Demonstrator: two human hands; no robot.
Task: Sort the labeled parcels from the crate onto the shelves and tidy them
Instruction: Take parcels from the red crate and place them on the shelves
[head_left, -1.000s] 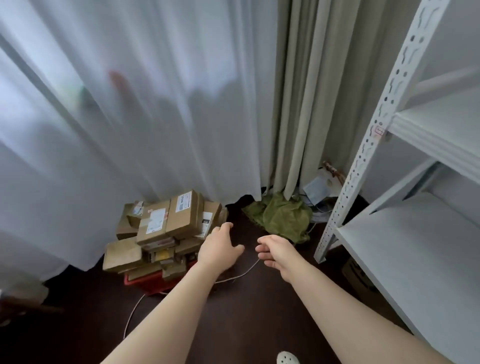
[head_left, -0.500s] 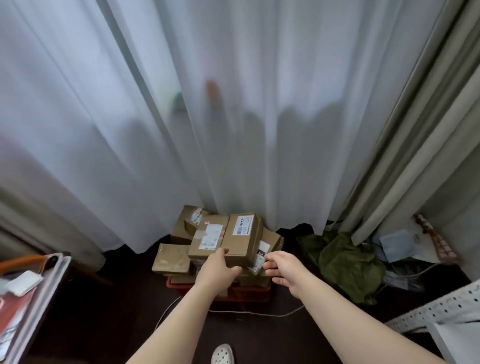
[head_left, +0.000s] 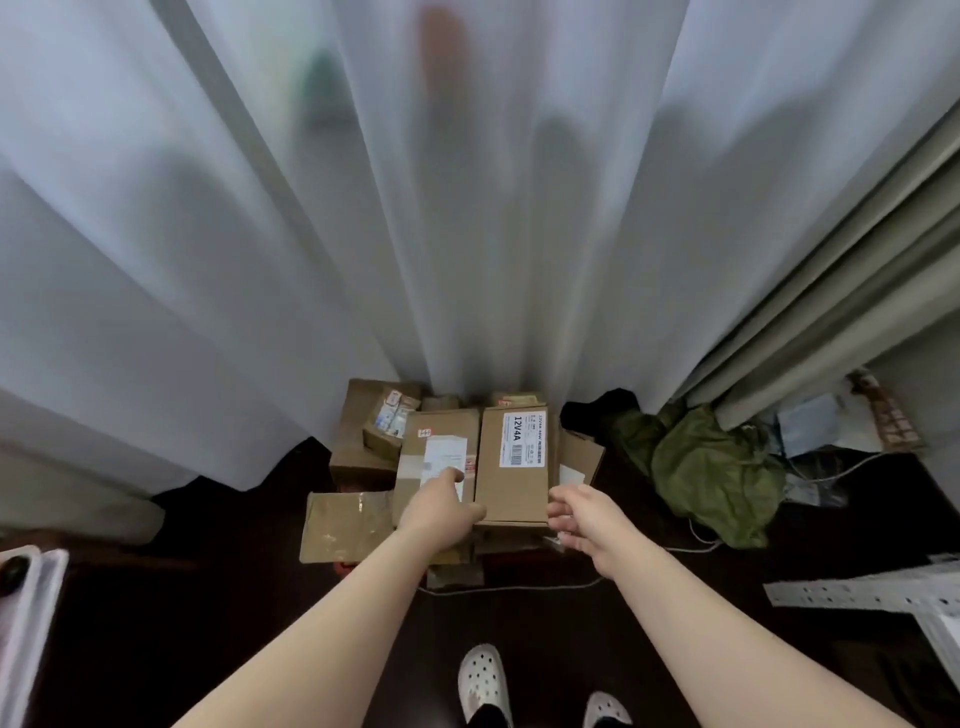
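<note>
Labelled parcel (head_left: 511, 467) lies flat atop the heap (head_left: 353, 525) at the foot of the curtain (head_left: 467, 260); its long axis runs 12 to 6 o'clock, label end pointing to 12. Left grip (head_left: 441, 512) sits at its near left corner, forefinger straight on the neighbouring parcel (head_left: 436, 431), clamped on nothing; right grip (head_left: 584, 519) is at the parcel's 5 o'clock, fingers loosely curled, empty, contact uncertain. The parcel lies between both, about equally near; a two-sided lift seems next, toward the shelf frame (head_left: 857, 592) at 4 o'clock.

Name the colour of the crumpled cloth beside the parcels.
Olive green cloth; head view shows it best.
</note>
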